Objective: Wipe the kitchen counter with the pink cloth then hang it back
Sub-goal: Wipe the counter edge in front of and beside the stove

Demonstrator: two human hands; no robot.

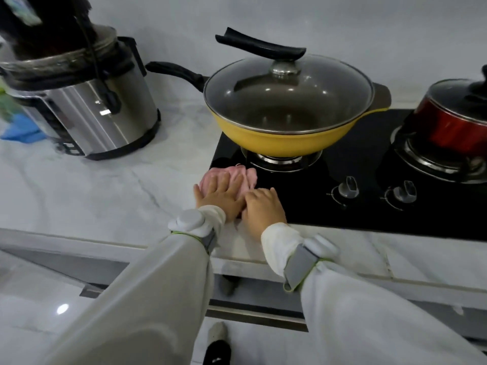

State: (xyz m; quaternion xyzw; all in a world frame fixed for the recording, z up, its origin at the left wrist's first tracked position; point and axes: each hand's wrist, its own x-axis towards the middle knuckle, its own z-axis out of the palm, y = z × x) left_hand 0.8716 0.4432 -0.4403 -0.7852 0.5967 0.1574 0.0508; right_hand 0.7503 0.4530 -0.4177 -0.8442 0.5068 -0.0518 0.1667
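Note:
The pink cloth [247, 175] lies bunched at the left front corner of the black glass hob [369, 214], where it meets the white marble counter [92, 196]. My left hand [220, 194] presses flat on the cloth with fingers spread. My right hand [263, 208] rests beside it with fingers curled down over the cloth's near edge at the hob's front. Both hands touch each other. Most of the cloth is hidden under them.
A yellow wok [290, 138] with a glass lid sits on the left burner just behind the cloth. A red pot [453, 127] stands on the right burner. A steel pressure cooker [87, 106] stands at the left, and two knobs [349, 187] lie right of my hands.

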